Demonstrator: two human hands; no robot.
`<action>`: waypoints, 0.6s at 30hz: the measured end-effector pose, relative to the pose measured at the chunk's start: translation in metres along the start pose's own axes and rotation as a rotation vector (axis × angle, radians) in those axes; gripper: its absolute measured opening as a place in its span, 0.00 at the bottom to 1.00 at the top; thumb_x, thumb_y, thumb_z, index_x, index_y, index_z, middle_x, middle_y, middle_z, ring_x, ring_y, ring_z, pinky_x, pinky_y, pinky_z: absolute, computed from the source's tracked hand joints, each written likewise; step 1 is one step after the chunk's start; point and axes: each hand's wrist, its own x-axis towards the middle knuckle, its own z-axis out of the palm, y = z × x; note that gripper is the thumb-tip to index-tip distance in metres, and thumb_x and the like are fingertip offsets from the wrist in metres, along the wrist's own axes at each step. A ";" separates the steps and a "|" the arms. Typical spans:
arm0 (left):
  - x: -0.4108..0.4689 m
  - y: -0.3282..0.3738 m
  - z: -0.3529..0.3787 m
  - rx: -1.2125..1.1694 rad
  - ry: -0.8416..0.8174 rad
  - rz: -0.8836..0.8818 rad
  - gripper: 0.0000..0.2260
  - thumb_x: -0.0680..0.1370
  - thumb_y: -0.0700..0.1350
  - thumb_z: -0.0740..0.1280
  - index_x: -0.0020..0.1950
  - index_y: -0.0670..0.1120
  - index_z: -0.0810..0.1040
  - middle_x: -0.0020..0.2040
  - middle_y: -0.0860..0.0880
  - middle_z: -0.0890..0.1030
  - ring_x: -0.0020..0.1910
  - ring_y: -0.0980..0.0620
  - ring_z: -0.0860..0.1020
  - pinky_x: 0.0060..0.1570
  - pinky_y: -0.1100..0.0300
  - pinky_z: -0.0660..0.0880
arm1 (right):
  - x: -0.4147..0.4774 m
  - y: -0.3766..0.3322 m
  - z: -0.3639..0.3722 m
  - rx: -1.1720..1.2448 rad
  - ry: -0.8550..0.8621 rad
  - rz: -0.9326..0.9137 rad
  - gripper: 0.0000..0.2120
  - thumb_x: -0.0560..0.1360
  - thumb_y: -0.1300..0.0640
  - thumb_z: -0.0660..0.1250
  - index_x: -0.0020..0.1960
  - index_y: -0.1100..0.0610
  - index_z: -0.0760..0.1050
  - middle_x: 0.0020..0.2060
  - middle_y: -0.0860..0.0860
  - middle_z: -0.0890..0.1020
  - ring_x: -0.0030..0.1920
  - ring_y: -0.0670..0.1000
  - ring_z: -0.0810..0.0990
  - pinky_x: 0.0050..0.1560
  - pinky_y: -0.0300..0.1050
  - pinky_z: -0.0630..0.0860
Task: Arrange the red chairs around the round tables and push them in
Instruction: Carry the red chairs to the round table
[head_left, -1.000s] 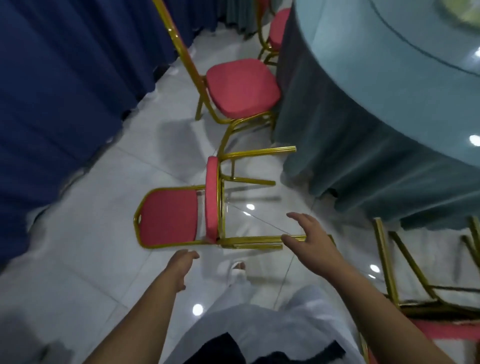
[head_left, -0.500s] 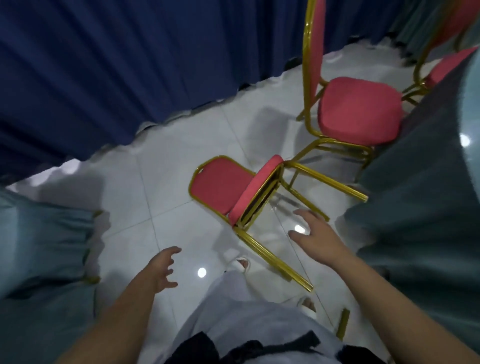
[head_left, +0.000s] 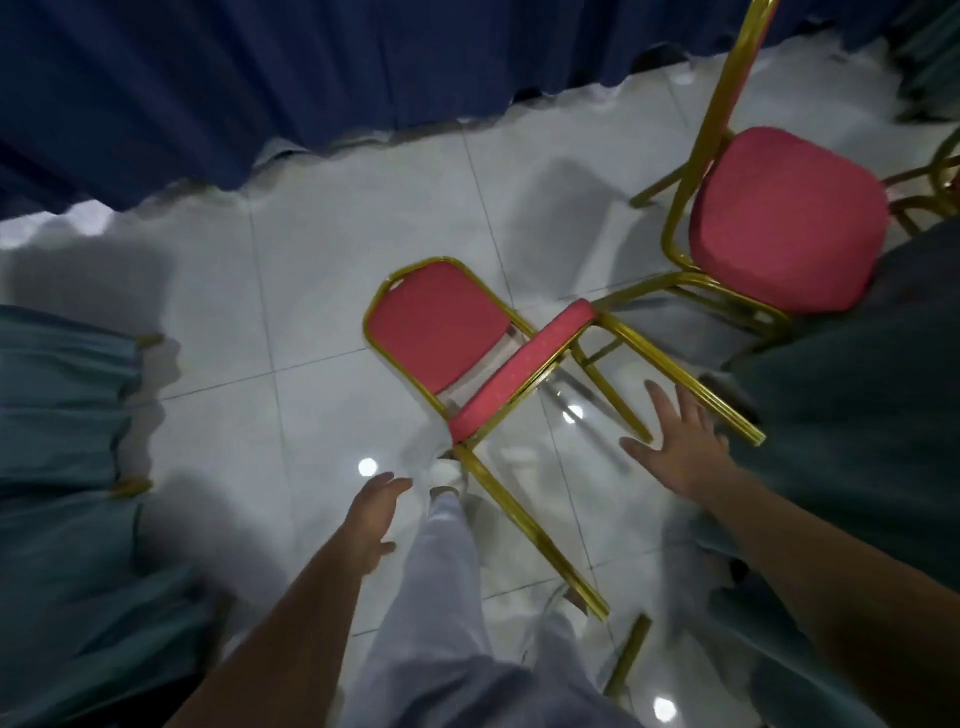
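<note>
A red chair with a gold frame (head_left: 441, 332) lies tipped over on its back on the white tile floor, legs pointing toward me and to the right. My right hand (head_left: 680, 441) hovers open with spread fingers just beside its upper legs, not gripping them. My left hand (head_left: 371, 514) hangs open below the chair's seat edge, holding nothing. A second red chair (head_left: 784, 218) stands upright at the upper right, against the teal-skirted round table (head_left: 852, 395).
A dark blue curtain (head_left: 311, 67) runs along the far side of the floor. Another teal table skirt (head_left: 57, 467) fills the left edge. My legs in pale trousers (head_left: 447, 561) step beside the fallen chair. A gold chair leg (head_left: 628, 660) pokes in at the bottom.
The view has swung left, so the fallen chair sits more central and closer. Both hands have stayed open and moved toward the chair; nothing has been grasped.
</note>
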 end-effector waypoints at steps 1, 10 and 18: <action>0.017 0.008 0.006 -0.019 -0.008 -0.028 0.22 0.77 0.53 0.69 0.70 0.54 0.70 0.68 0.48 0.70 0.63 0.46 0.68 0.55 0.45 0.72 | 0.018 0.001 0.000 0.034 -0.013 0.056 0.41 0.76 0.32 0.59 0.79 0.41 0.39 0.80 0.51 0.43 0.79 0.62 0.47 0.73 0.68 0.52; 0.191 0.065 0.069 -0.299 -0.116 -0.397 0.15 0.80 0.56 0.65 0.56 0.46 0.72 0.46 0.45 0.75 0.46 0.45 0.74 0.56 0.47 0.72 | 0.251 -0.030 -0.016 0.266 0.076 0.196 0.39 0.74 0.31 0.63 0.79 0.43 0.53 0.78 0.55 0.55 0.76 0.65 0.56 0.72 0.69 0.60; 0.259 0.051 0.122 -0.434 -0.242 -0.363 0.16 0.78 0.55 0.67 0.60 0.47 0.80 0.46 0.41 0.86 0.34 0.44 0.84 0.27 0.56 0.77 | 0.366 -0.078 0.005 0.572 -0.234 0.321 0.10 0.77 0.53 0.69 0.47 0.60 0.77 0.37 0.55 0.77 0.34 0.51 0.74 0.41 0.44 0.72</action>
